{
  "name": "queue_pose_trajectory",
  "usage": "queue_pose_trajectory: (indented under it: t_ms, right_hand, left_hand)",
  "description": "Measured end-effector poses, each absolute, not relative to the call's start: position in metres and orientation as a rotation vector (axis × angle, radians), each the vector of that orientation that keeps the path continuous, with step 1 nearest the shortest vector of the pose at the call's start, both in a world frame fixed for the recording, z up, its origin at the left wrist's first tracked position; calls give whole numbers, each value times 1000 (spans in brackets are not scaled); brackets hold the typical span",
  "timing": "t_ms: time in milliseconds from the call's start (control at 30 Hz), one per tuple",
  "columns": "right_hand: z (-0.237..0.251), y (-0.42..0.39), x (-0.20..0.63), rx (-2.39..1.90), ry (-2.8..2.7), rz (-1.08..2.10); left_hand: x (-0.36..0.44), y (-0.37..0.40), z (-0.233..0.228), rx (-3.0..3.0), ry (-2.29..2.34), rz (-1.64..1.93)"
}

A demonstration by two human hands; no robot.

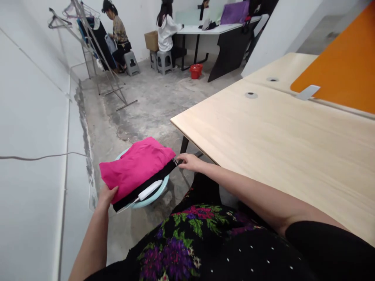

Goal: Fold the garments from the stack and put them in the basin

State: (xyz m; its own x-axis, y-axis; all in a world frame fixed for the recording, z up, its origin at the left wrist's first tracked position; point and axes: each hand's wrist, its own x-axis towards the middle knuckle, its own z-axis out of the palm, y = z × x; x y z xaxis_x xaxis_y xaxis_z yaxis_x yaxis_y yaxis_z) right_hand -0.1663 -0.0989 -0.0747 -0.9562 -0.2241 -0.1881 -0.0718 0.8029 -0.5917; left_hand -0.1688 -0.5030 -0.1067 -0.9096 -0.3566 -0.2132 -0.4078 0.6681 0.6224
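A folded pink garment (136, 166) with a black band along its near edge lies over a light blue round stool (152, 197) to my left, below the table's height. My left hand (107, 195) grips the garment's near left corner. My right hand (189, 162) pinches the far right end of the black band. A white oblong object (149, 190) with a thin cord sits on the stool just under the band.
A light wooden table (278, 136) fills the right, with an orange divider (345, 66) at its far side. A white wall with a cable runs along the left. Two people sit on stools at the far end near a clothes rack (88, 43), a white desk and a red bucket (195, 71).
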Motion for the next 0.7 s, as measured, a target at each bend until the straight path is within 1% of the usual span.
queue_pose_trajectory:
  t_ms: [67, 167, 300, 433, 500, 567, 633, 700]
  right_hand:
    - [-67, -86, -142, -237, 2672, -978]
    - [-47, -64, -102, -323, 2559, -1197]
    - [-20, -26, -39, -281, 2483, -1448]
    - [-4, 19, 30, 16, 2606, -1566]
    - [2, 37, 66, 204, 2704, -1576]
    - [6, 51, 102, 385, 2801, -1561]
    - [7, 61, 138, 574, 2889, -1534]
    - [5, 69, 170, 794, 2958, -1521]
  left_hand:
    - [-170, -495, -111, -566, 3050, 576]
    - [-170, -482, -112, -319, 3267, 108]
    - [-166, -469, -107, -200, 3111, -169]
    - [-161, -444, -94, -13, 3254, -420]
    - [-161, -420, -88, 177, 3310, -429]
    - [-162, -386, -83, 445, 3327, -329]
    - [-161, -343, -79, 775, 3332, -117]
    - [-154, -291, -72, 1155, 3300, 213]
